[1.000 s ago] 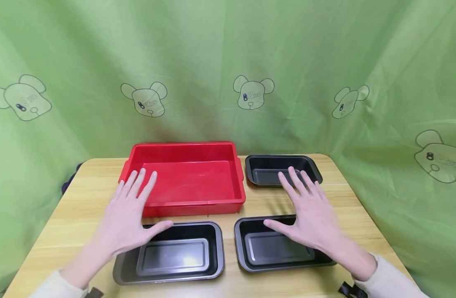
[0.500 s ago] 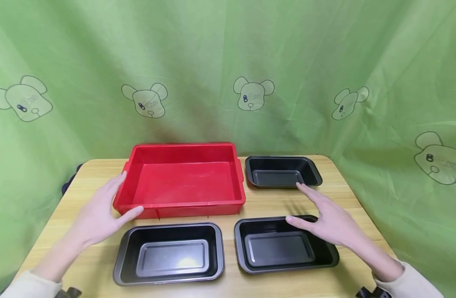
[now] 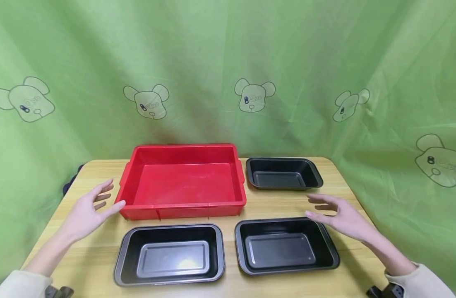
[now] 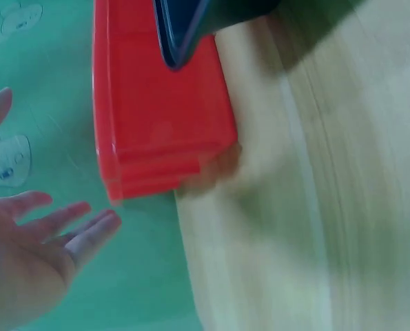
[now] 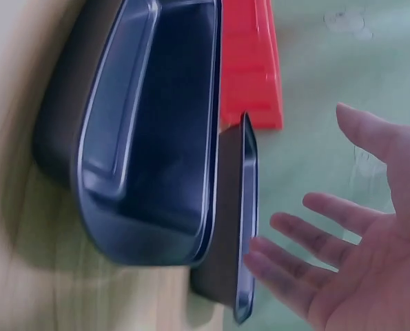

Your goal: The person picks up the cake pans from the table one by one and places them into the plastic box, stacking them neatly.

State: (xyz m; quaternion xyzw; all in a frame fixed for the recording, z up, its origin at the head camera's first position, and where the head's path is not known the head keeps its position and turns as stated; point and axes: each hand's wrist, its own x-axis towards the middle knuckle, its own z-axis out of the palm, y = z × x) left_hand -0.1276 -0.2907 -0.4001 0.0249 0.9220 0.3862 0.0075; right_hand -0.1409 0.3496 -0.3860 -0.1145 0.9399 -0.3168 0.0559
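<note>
My left hand (image 3: 87, 213) hovers beside the left end of a red plastic tray (image 3: 183, 210), palm facing inward, thumb and fingers apart and holding nothing. On the other side, my right hand (image 3: 343, 215) hangs over the right end of a black loaf pan (image 3: 280, 250), fingers loosely bent with nothing in them. A second black loaf pan (image 3: 172, 258) lies at the front left, below the red tray. The wrist views show the bare palms of the left hand (image 4: 32, 258) and the right hand (image 5: 356, 255).
A third black loaf pan (image 3: 284, 178) stands at the back right, next to the red tray. Everything sits on a light wooden table (image 3: 276, 203). A green curtain (image 3: 198, 62) printed with bear heads hangs behind and along both sides.
Both hands have drawn apart from over the pans, the left toward the left and the right toward the right, and turned their palms inward. The tray and pans stay put.
</note>
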